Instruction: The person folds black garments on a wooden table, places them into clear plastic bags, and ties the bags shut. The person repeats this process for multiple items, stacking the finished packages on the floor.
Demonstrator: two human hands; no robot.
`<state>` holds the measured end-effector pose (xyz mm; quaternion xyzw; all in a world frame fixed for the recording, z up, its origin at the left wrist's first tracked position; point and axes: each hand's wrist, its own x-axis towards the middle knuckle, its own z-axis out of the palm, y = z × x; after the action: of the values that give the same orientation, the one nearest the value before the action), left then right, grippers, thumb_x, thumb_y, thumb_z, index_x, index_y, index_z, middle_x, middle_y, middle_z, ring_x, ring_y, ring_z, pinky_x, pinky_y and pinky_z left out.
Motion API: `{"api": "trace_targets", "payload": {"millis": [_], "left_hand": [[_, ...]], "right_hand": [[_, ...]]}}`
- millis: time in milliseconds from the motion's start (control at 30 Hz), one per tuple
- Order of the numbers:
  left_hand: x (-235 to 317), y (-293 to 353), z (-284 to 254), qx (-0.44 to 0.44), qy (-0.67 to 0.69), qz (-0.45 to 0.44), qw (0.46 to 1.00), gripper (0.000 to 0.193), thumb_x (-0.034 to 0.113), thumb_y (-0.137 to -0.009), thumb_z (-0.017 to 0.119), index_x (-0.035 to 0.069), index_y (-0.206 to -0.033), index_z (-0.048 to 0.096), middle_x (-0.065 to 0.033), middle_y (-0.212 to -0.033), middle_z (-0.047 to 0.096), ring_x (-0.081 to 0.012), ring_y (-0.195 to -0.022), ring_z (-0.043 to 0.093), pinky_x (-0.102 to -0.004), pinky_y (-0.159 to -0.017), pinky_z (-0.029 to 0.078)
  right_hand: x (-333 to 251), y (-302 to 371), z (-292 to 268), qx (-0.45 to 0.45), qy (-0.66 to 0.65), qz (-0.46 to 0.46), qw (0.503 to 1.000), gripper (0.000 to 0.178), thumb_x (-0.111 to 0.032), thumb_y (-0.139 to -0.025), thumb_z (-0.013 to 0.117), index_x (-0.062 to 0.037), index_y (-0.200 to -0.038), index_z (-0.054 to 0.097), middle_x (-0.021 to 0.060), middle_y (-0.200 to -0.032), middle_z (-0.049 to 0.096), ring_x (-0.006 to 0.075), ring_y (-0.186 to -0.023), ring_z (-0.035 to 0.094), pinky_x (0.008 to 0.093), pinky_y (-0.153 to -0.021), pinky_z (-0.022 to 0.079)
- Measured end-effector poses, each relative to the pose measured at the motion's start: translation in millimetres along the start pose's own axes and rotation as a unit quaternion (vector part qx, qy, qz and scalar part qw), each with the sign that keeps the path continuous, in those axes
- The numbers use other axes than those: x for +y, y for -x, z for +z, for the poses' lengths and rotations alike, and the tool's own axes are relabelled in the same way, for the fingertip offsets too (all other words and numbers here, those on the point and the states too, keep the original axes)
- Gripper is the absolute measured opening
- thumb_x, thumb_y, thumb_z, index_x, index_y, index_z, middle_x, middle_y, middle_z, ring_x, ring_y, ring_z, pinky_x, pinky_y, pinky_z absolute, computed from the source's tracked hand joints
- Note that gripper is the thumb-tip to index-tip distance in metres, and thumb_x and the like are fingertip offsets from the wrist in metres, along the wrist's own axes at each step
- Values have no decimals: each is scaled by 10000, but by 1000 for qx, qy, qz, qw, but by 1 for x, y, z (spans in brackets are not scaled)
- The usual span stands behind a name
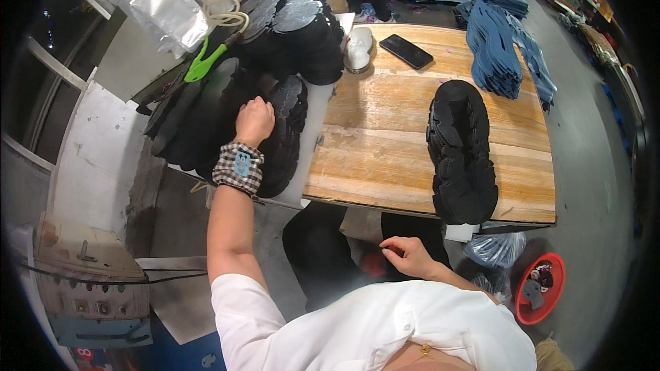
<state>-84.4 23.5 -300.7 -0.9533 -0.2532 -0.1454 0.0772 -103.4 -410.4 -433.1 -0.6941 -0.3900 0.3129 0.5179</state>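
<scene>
At the left of the table, my left hand is curled closed among black shoe soles, its fingertips hidden against them. It appears to grip the edge of one sole. More black soles lie packed to its left, and a stack with grey faces stands beyond. My right hand hovers over my lap below the table edge, fingers loosely bent and apart, with nothing visible in it. A single black sole lies lengthwise on the right part of the wooden tabletop.
A phone and a white roll-like object lie at the table's far side. Blue insole-shaped pieces are stacked at the far right corner. Green-handled scissors rest at the left. A red basket stands on the floor.
</scene>
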Motion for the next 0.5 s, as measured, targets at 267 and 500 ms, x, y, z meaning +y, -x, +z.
{"api": "trace_targets", "payload": {"millis": [267, 500], "left_hand": [[-9, 3, 0, -114, 20, -5, 993, 465, 329, -927, 505, -93, -1107, 581, -312, -1110, 599, -429, -1036, 583, -456, -922, 457], [-20, -29, -5, -232, 107, -114, 960, 559, 408, -780, 622, -135, -902, 669, -228, -843, 668, -268, -818, 655, -389, -744, 490]], "right_hand": [[-1, -7, -6, -47, -11, -25, 999, 171, -134, -876, 623, -12, -991, 660, 119, -833, 689, 205, -732, 687, 306, -649, 530], [-24, -15, -7, -74, -149, 39, 985, 164, -120, -922, 588, -4, -1024, 643, 62, -779, 669, 137, -615, 673, 249, -579, 526]]}}
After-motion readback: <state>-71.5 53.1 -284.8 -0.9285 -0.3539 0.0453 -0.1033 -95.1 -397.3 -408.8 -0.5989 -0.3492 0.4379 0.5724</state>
